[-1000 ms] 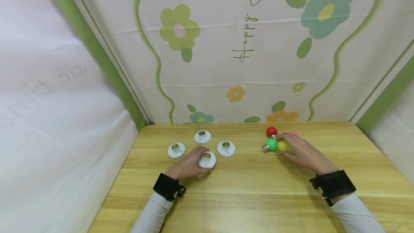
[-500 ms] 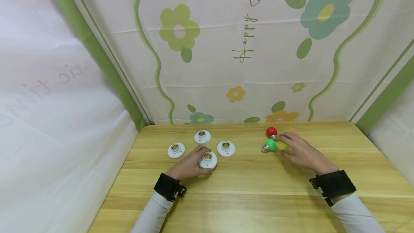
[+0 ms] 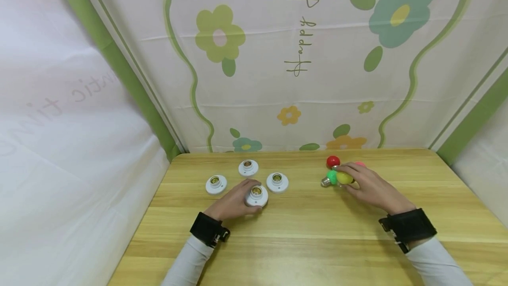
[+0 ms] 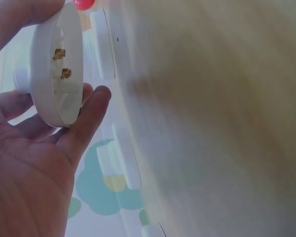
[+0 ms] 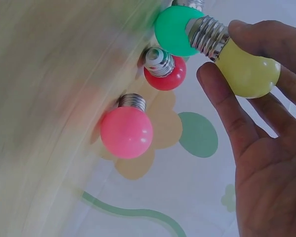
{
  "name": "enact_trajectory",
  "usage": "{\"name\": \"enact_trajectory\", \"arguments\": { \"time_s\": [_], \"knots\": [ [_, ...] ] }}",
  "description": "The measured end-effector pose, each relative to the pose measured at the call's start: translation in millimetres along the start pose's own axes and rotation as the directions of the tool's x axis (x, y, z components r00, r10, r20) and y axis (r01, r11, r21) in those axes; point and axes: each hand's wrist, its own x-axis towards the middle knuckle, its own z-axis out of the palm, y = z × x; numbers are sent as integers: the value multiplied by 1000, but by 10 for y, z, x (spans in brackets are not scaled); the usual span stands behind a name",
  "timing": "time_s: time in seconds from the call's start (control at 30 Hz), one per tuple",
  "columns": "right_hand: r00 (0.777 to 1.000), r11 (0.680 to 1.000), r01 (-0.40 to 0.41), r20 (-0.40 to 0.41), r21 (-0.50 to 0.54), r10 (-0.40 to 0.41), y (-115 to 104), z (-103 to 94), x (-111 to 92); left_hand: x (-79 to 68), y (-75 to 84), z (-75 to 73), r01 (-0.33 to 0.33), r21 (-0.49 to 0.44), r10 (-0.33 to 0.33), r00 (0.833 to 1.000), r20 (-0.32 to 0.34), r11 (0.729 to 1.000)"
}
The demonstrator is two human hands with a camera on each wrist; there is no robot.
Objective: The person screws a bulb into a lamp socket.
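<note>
My left hand [image 3: 235,201] grips a round white lamp holder [image 3: 256,196] by its rim. In the left wrist view its hollow underside, with brass contacts inside, faces the camera, raised off the wood. My right hand [image 3: 371,186] holds a yellow light bulb [image 5: 249,69] between thumb and fingers, its metal screw base pointing away from the palm. Close by that base is a green bulb [image 5: 175,30]. A red bulb [image 5: 167,76] and a pink bulb [image 5: 127,132] lie on the table near the right hand; in the head view the hand partly covers the pink one.
Three more white lamp holders stand socket-up around the left hand: a left one [image 3: 216,184], a back one [image 3: 248,168] and a right one [image 3: 277,182]. The wooden table [image 3: 301,242] ends at a flowered fabric wall [image 3: 262,78].
The left hand has shifted slightly right with the lamp holder. The yellow bulb has come up and a little left in the right hand, now overlapping the green bulb.
</note>
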Motion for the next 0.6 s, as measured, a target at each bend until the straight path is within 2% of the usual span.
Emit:
{"name": "enact_trajectory", "arguments": {
  "time_s": [0.33,0.6],
  "knots": [
    [1000,1000,8,-12,5,-7,-71,-47,34,31,-3,32,-37,-40,36,999,-20,999],
    [1000,1000,19,-19,5,-19,-150,-78,66,44,12,40,-45,-58,44,999,-12,997]
  ]
}}
